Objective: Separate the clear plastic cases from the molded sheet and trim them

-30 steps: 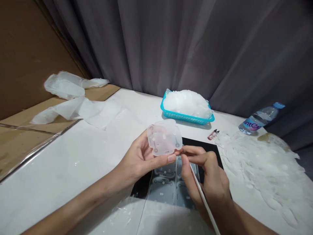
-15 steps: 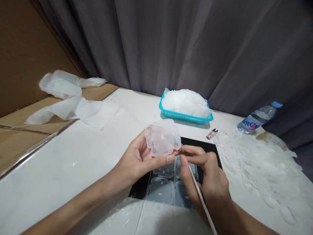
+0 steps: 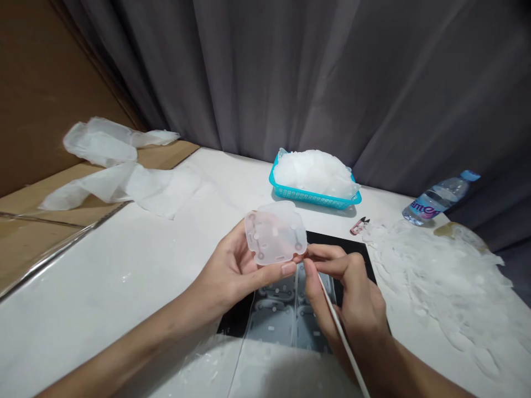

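A translucent, whitish moulded piece (image 3: 274,235) with rounded corners, small holes and slots is held upright by my left hand (image 3: 243,265). My left thumb lies along its lower edge and the fingers are behind it. My right hand (image 3: 352,293) is closed around a thin white stick (image 3: 342,334), which slants down toward the bottom edge. The right thumb and forefinger meet close to the piece's lower right corner; the stick's tip is hidden there. Below both hands, a clear sheet of similar shapes (image 3: 271,320) lies partly over a black mat (image 3: 232,320).
Beyond the hands, a turquoise basket (image 3: 315,198) holds a heap of whitish pieces. To the right are a water bottle (image 3: 435,202), a small pink-and-black item (image 3: 360,225) and a spread of translucent scraps (image 3: 448,287). Cardboard (image 3: 25,237) with crumpled film (image 3: 112,185) lies at left.
Almost nothing differs. The held piece has turned very slightly, and my right hand has shifted a little to the left and up. The whole view has moved marginally.
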Demonstrator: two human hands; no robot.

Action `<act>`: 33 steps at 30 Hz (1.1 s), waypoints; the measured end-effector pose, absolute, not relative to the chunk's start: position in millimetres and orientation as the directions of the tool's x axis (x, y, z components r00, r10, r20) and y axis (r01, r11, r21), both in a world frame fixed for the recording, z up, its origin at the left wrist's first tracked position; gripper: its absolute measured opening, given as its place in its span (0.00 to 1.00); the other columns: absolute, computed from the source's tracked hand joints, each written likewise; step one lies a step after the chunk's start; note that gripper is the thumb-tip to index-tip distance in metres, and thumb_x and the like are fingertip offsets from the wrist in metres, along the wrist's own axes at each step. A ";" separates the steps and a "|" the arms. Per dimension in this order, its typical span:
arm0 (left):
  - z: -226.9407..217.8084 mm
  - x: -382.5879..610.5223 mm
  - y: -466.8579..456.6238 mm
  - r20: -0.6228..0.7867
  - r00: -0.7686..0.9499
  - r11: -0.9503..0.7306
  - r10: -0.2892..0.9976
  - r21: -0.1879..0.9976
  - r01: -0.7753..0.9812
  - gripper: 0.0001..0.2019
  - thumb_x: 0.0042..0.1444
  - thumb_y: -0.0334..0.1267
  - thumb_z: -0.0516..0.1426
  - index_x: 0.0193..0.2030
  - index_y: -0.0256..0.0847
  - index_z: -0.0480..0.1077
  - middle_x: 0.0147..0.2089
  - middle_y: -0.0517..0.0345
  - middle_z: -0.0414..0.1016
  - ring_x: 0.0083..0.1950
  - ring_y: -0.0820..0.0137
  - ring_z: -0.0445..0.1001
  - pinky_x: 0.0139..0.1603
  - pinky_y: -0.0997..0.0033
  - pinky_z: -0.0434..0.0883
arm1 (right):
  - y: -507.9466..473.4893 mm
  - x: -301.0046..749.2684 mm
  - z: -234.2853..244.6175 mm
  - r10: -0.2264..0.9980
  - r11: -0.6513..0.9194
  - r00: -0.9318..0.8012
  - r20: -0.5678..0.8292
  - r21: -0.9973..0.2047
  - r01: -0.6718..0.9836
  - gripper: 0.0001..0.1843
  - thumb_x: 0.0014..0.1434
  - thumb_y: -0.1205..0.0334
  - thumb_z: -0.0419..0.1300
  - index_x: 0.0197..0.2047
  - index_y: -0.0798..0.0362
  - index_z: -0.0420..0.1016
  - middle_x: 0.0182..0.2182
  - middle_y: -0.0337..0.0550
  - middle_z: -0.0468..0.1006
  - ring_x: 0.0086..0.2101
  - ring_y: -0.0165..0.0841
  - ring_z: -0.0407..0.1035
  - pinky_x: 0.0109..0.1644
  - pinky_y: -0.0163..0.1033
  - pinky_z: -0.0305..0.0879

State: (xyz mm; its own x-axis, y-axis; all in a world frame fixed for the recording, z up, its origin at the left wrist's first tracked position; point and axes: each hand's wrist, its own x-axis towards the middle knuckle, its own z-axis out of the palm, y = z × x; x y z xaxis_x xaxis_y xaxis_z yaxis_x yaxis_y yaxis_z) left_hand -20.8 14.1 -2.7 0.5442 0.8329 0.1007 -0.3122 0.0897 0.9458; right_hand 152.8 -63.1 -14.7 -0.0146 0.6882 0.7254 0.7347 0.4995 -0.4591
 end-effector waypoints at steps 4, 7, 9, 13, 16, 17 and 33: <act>-3.9 -21.9 13.0 0.075 0.541 0.105 0.838 0.950 -0.294 0.20 0.54 0.29 0.71 0.51 0.43 0.74 0.44 0.58 0.82 0.47 0.67 0.83 0.49 0.76 0.79 | -63.0 154.9 -14.5 0.671 0.498 -0.030 0.741 -0.420 0.758 0.10 0.67 0.75 0.59 0.48 0.54 0.66 0.41 0.47 0.79 0.43 0.34 0.81 0.44 0.38 0.82; -3.4 -20.7 12.3 0.062 0.543 0.120 0.838 0.948 -0.294 0.20 0.53 0.29 0.72 0.51 0.43 0.75 0.44 0.57 0.83 0.47 0.65 0.83 0.49 0.75 0.80 | -62.5 156.5 -14.5 0.646 0.504 -0.076 0.759 -0.350 0.790 0.08 0.68 0.75 0.59 0.48 0.56 0.67 0.41 0.49 0.79 0.44 0.35 0.81 0.44 0.38 0.82; -2.1 -19.2 11.9 0.060 0.541 0.133 0.839 0.941 -0.310 0.20 0.53 0.29 0.72 0.51 0.43 0.75 0.44 0.57 0.83 0.47 0.66 0.83 0.49 0.76 0.80 | -62.1 156.8 -14.3 0.627 0.499 -0.107 0.772 -0.293 0.815 0.08 0.68 0.75 0.59 0.49 0.58 0.67 0.40 0.49 0.79 0.43 0.35 0.81 0.43 0.36 0.81; 0.3 -17.5 11.6 0.044 0.555 0.173 0.831 0.927 -0.333 0.19 0.54 0.29 0.71 0.51 0.44 0.76 0.46 0.59 0.84 0.47 0.69 0.83 0.50 0.77 0.79 | -61.1 155.3 -13.4 0.610 0.454 -0.095 0.787 -0.249 0.855 0.08 0.68 0.74 0.60 0.48 0.57 0.68 0.41 0.49 0.82 0.41 0.33 0.82 0.38 0.34 0.80; 0.6 -18.4 11.4 0.012 0.562 0.195 0.827 0.932 -0.307 0.18 0.56 0.30 0.71 0.51 0.44 0.76 0.47 0.58 0.84 0.49 0.68 0.83 0.53 0.76 0.79 | -60.5 153.9 -13.3 0.582 0.411 -0.090 0.808 -0.197 0.890 0.07 0.68 0.73 0.61 0.48 0.58 0.68 0.40 0.48 0.84 0.39 0.32 0.83 0.36 0.32 0.78; 0.6 -18.9 11.4 0.002 0.564 0.199 0.826 0.935 -0.295 0.17 0.56 0.30 0.71 0.51 0.45 0.76 0.48 0.58 0.84 0.51 0.67 0.83 0.54 0.75 0.79 | -60.5 153.6 -13.5 0.574 0.403 -0.094 0.813 -0.181 0.897 0.06 0.69 0.72 0.61 0.48 0.58 0.69 0.40 0.48 0.84 0.38 0.32 0.83 0.36 0.32 0.77; 6.9 -19.6 12.9 0.009 0.576 0.209 0.817 0.927 -0.310 0.13 0.57 0.29 0.70 0.47 0.45 0.78 0.43 0.61 0.83 0.47 0.72 0.82 0.51 0.81 0.78 | -66.7 154.9 -8.8 0.596 0.463 -0.098 0.797 -0.242 0.853 0.07 0.67 0.72 0.63 0.44 0.57 0.68 0.43 0.48 0.83 0.44 0.31 0.83 0.44 0.30 0.80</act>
State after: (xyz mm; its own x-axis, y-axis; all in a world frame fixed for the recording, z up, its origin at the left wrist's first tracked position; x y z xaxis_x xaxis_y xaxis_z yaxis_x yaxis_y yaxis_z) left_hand -19.6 12.9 6.9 0.5762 0.8173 0.0089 -0.3103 0.2087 0.9274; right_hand 154.9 -66.7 -8.8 -0.0976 0.5956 0.7973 0.8526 0.4633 -0.2417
